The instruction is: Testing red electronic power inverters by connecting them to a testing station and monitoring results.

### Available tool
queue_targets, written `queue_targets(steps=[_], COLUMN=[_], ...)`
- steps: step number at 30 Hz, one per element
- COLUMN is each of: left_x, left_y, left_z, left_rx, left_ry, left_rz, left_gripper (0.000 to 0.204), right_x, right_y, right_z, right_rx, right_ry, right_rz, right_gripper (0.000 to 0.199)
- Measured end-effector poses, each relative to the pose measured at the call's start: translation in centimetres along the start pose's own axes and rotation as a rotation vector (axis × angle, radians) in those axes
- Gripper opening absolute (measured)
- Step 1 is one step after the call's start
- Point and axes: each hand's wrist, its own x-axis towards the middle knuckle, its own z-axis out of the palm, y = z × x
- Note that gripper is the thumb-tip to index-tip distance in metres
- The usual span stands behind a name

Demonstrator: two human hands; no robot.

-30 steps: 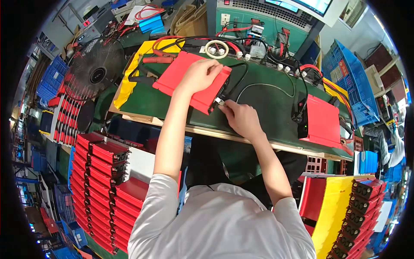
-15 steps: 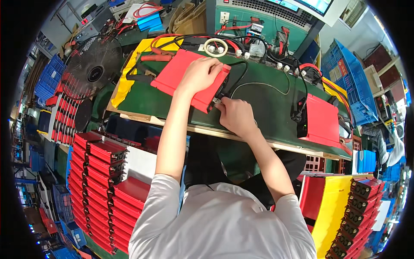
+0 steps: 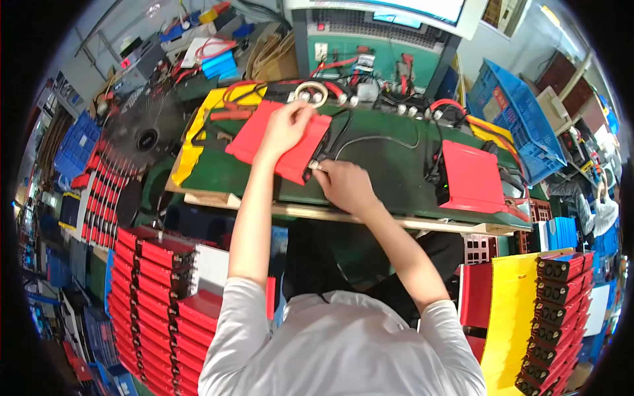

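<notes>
A flat red rectangular pack [image 3: 254, 138] lies on the green bench mat [image 3: 389, 165]. My left hand [image 3: 285, 127] rests flat on top of this pack, pressing on it. My right hand [image 3: 343, 185] is at the pack's near right corner, fingers pinched on a small connector [image 3: 319, 164] where black cables [image 3: 343, 132] meet the pack. A second red pack [image 3: 472, 177] lies farther right on the mat, also wired.
A roll of tape [image 3: 310, 94] and wired equipment [image 3: 370, 59] sit at the back of the bench. Stacks of red packs [image 3: 155, 290] stand at lower left, more on a yellow sheet [image 3: 512, 317] at lower right. A black fan [image 3: 142, 129] is left; a blue crate [image 3: 512, 112] right.
My right hand has shifted slightly left toward the pack's corner connector. My left hand stays on the red pack.
</notes>
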Motion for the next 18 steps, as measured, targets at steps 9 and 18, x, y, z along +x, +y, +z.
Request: queue_targets(steps=[9, 18], left_x=[-13.2, -26.6], left_y=[5.1, -0.6], left_z=[-6.7, -0.9], left_rx=[-0.328, -0.348], left_ry=[-0.064, -0.021], left_rz=[-0.002, -0.420], left_gripper=[0.023, 0.018], right_x=[-13.0, -22.8], right_y=[2.9, 17.7], right_z=[-9.3, 3.0], right_rx=[0.804, 1.054], right_ry=[-0.161, -0.409], right_rz=[0.303, 0.783], right_gripper=[0.021, 0.048])
